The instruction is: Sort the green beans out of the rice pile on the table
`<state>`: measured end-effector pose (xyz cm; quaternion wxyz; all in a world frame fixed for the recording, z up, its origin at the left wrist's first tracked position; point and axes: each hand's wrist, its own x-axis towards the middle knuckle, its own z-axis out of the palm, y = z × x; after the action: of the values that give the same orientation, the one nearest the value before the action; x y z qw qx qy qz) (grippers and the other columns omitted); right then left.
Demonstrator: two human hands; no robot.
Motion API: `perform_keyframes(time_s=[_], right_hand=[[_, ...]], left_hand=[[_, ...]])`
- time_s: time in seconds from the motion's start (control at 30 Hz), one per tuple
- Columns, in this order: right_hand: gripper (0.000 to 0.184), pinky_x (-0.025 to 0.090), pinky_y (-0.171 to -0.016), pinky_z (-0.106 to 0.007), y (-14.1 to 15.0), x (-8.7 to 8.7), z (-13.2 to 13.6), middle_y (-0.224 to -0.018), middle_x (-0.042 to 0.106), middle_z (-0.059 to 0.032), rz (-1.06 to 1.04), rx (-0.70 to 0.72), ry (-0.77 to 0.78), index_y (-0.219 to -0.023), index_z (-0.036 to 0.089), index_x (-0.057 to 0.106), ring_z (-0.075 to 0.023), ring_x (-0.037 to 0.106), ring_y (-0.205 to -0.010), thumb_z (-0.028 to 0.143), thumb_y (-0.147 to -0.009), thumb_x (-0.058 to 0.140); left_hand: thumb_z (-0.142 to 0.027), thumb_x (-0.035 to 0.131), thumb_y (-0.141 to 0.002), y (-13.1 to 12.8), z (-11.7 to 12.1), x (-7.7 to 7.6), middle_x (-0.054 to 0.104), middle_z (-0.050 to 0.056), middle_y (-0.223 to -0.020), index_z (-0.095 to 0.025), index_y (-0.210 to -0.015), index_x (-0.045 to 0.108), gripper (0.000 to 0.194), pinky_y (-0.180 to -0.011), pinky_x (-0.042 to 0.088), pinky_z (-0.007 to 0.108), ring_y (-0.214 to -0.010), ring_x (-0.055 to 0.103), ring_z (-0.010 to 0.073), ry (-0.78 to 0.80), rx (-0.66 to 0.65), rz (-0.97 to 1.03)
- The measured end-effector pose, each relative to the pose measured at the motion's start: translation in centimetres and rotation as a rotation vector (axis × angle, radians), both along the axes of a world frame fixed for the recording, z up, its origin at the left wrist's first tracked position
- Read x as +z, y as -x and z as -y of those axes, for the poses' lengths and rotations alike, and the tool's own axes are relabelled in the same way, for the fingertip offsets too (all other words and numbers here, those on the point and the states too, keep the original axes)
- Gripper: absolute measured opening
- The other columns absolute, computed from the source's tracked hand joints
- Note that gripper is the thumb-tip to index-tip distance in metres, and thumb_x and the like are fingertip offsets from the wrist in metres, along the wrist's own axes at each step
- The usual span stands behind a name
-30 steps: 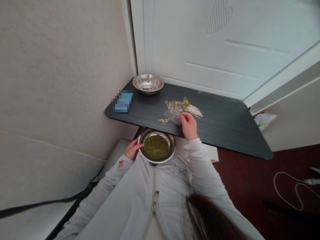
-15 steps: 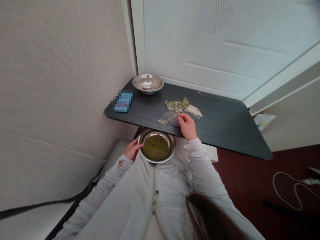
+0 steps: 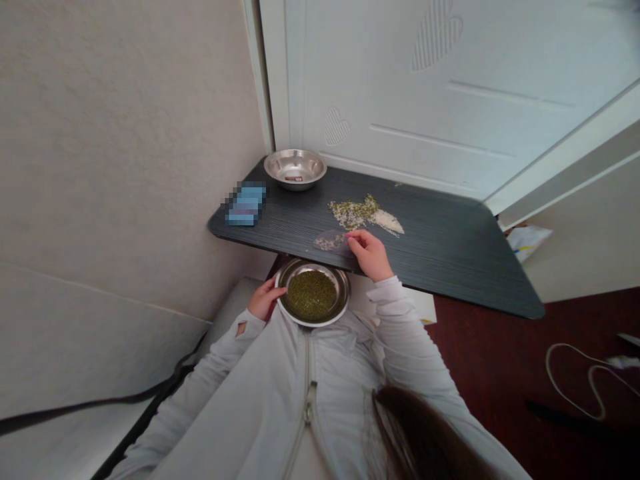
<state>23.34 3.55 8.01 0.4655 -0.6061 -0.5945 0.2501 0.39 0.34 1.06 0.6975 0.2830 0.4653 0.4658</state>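
My left hand [image 3: 263, 300] grips the left rim of a metal bowl [image 3: 345, 303], which sits at my lap just under the table's front edge. Small green beans [image 3: 313, 295] fill the bottom of the bowl. My right hand [image 3: 371, 255] pinches a thin, clear plastic piece [image 3: 340, 244] low over the table. Scattered grains [image 3: 327, 244] show at and through this plastic. Farther back lies a mixed patch of green beans and white grains [image 3: 350, 213], with a small heap of white grains [image 3: 387, 221] on its right.
The dark table [image 3: 450, 247] stands against a white door [image 3: 400, 87]. A second metal bowl [image 3: 295, 167] with a label inside is at the back left. A blurred-out blue item [image 3: 246, 203] lies in front of it. A white cable [image 3: 550, 373] lies on the floor at right.
My right hand has moved slightly left and toward me, bringing the plastic piece over the small scatter of grains. My left hand and the bowl have stayed put.
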Motion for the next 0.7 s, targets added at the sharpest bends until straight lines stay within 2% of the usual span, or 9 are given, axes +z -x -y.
perform_keyframes(time_s=[0.17,0.4,0.7], right_hand=[[0.020,0.037,-0.060,-0.024,-0.07,-0.17,-0.14,-0.064,0.054,0.0010,-0.061,-0.038,-0.001,-0.076,0.018,0.054,-0.0106,0.048,-0.059,0.030,-0.066,0.043],[0.017,0.036,-0.059,-0.023,-0.26,-0.29,-0.32,-0.063,0.053,0.0015,-0.139,-0.184,-0.036,-0.073,0.018,0.052,-0.0108,0.047,-0.059,0.027,-0.064,0.042],[0.014,0.034,-0.056,-0.023,-0.48,-0.32,-0.48,-0.057,0.048,0.0029,-0.217,-0.342,-0.064,-0.066,0.018,0.051,-0.0111,0.043,-0.056,0.026,-0.062,0.039]], left_hand=[[-0.019,0.067,-0.046,0.17,-0.08,-0.23,0.064,0.003,-0.068,-0.011,-0.087,0.057,0.043,-0.077,0.038,0.035,-0.074,0.057,0.0207,0.004,-0.007,0.017],[-0.020,0.068,-0.044,0.22,-0.05,0.07,0.064,0.004,-0.070,-0.011,-0.080,0.059,0.039,-0.074,0.039,0.036,-0.074,0.057,0.0227,0.025,0.007,-0.005],[-0.022,0.067,-0.045,0.35,0.00,0.36,0.064,0.005,-0.068,-0.011,-0.085,0.058,0.043,-0.075,0.039,0.037,-0.077,0.056,0.0237,-0.014,-0.016,-0.005]])
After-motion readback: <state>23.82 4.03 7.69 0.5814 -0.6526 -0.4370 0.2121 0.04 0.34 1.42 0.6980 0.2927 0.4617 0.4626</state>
